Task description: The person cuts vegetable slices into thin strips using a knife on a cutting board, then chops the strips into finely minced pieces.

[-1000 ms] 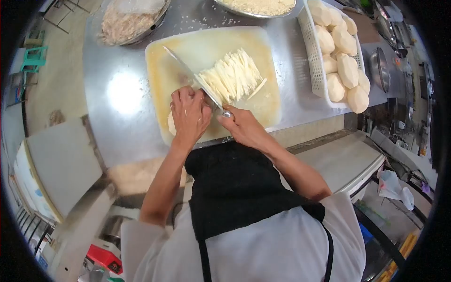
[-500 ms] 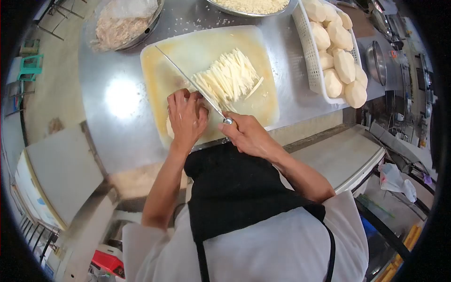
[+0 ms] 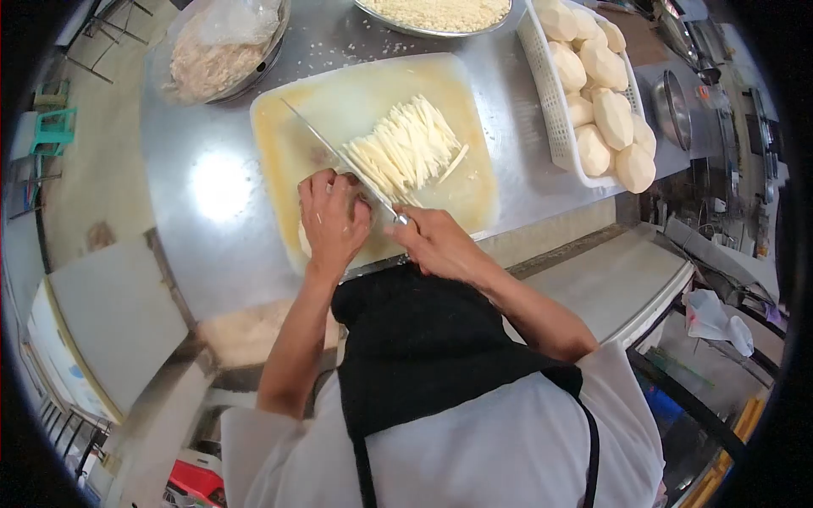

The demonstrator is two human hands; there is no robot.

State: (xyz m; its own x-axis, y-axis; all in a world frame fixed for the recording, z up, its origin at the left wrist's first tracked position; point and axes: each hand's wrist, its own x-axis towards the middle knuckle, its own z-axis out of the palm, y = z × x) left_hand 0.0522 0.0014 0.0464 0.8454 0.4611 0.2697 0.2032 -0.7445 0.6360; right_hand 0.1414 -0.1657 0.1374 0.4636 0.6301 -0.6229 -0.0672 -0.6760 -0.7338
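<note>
My right hand (image 3: 434,240) is closed around the handle of a long kitchen knife (image 3: 337,153), its blade slanting toward the far left over the cutting board (image 3: 290,106). Curled fingers of my left hand (image 3: 331,216) press down right beside the blade, on what looks like a peeled potato (image 3: 303,240). Only a pale edge of it shows; the hand covers the rest. Just right of the blade lies a heap of pale potato strips (image 3: 409,146), with one strip apart at its right side.
A white plastic basket (image 3: 542,93) full of peeled potatoes (image 3: 611,117) stands at the right. At the far side are a bowl of pale shredded food (image 3: 216,63) under plastic and a bowl of chopped pale bits (image 3: 445,14). A metal bowl (image 3: 673,110) sits at far right.
The knife's blade now looks flatter and lower beside my left fingers, its handle slightly nearer the left. My left hand stays almost in place; the view has shifted a little.
</note>
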